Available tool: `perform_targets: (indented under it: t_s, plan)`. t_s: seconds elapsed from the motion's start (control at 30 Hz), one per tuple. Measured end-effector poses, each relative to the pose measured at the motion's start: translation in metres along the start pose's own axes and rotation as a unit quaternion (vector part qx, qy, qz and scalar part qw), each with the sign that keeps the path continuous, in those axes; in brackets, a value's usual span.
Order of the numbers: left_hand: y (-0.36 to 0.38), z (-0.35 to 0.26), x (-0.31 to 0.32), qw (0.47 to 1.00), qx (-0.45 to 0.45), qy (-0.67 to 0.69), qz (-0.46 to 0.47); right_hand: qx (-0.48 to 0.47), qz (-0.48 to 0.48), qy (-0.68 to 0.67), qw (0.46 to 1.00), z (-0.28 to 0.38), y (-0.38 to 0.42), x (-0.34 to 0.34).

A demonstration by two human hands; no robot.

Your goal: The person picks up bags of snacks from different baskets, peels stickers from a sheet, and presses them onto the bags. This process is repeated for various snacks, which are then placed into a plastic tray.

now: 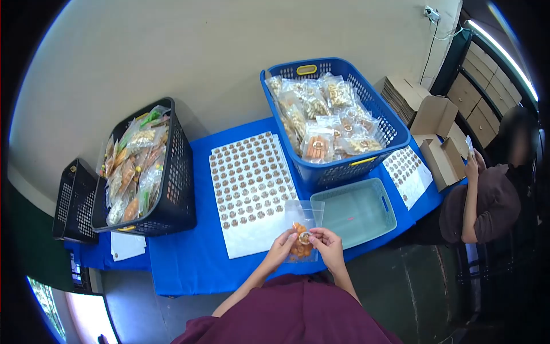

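A clear plastic bag (303, 212) of orange snack pieces is in front of me at the table's near edge. My left hand (279, 247) grips the bag's left side, thumb and fingers closed. From the other side, my right hand (328, 245) pinches at a round brown-and-white sticker (304, 237) on the front of the bag. Whether the sticker lies flat all over cannot be seen. Just beyond my left hand, sheets of round stickers (246, 180) lie on the blue tablecloth (189, 258), with bare backing along the near part.
A blue basket (338, 169) of packed snack bags stands behind a grey-green tray (372, 229). Dark baskets (182, 183) are on the left, one full of bags. Another sticker sheet (409, 175), cardboard boxes (444, 163) and a seated person (487, 200) are at right.
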State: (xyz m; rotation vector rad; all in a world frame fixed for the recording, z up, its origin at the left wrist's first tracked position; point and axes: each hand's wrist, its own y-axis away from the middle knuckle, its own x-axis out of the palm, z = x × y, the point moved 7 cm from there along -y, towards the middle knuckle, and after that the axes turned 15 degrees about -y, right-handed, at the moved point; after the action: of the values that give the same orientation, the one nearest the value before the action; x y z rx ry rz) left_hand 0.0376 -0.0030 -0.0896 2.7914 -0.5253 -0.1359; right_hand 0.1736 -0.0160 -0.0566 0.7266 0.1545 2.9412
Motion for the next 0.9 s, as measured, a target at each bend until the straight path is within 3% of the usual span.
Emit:
perform_targets:
  t_s: [0.37, 0.53, 0.7, 0.9]
  plan:
    - [-0.026, -0.005, 0.042, 0.998, 0.045, 0.026, -0.035, 0.03, 0.043, 0.089, 0.995, 0.023, -0.026, -0.043]
    - [-0.031, -0.017, 0.064, 0.999, 0.039, 0.031, -0.004, 0.034, 0.047, 0.079, 0.995, 0.034, -0.03, -0.064]
    - [-0.037, -0.021, 0.081, 0.997, 0.052, 0.061, 0.011, -0.005, 0.029, 0.125, 0.992, 0.04, -0.029, -0.077]
    - [-0.042, -0.026, 0.081, 0.995, 0.074, 0.061, -0.015, -0.124, -0.038, 0.301, 0.945, 0.074, -0.015, -0.073]
